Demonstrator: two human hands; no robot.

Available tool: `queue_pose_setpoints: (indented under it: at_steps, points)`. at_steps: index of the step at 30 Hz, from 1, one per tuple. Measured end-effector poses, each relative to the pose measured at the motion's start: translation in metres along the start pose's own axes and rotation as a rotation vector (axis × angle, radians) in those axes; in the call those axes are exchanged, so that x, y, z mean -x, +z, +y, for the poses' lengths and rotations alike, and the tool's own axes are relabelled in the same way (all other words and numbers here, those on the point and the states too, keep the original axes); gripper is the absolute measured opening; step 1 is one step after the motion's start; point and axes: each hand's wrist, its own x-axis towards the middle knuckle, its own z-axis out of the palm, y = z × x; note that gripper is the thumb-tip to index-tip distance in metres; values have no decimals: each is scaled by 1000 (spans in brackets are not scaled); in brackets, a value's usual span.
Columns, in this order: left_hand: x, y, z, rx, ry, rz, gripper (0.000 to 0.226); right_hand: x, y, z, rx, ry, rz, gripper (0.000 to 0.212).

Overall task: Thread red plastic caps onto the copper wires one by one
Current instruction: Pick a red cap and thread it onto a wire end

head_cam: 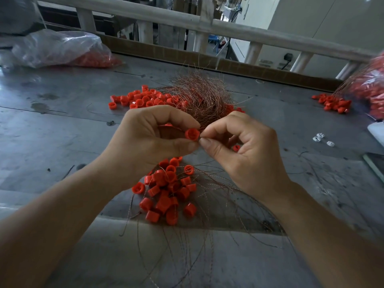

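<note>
My left hand (149, 140) pinches one red plastic cap (192, 134) between thumb and forefinger, its open end facing me. My right hand (243, 150) meets it from the right, thumb and forefinger pressed together on a thin copper wire at the cap's edge; the wire itself is barely visible there. Behind the hands lies a tangled bundle of copper wires (201, 96). A pile of red caps on wires (168, 192) lies below my hands, with wire tails trailing toward me. Loose red caps (143, 98) lie farther back on the left.
The grey metal table (62, 125) carries a clear plastic bag of red caps (62, 48) at the back left, another bag (369, 86) and a small cap pile (334, 102) at the right. Small white bits (321, 138) lie to the right. A white railing (187, 23) runs behind.
</note>
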Motion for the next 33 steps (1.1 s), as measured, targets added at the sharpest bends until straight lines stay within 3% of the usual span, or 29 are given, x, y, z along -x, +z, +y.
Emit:
queue_pose_setpoints:
  at_steps: [13, 19, 33]
  points:
    - [-1, -3, -2, 122, -7, -40, 31, 0, -1, -1, -5, 62, -11, 11]
    - [-1, -6, -1, 298, -104, -82, 29, -2, -4, 0, -9, 105, 35, 11]
    - [1, -6, -1, 266, -104, -65, 35, -1, -4, -2, -9, 117, 10, 8]
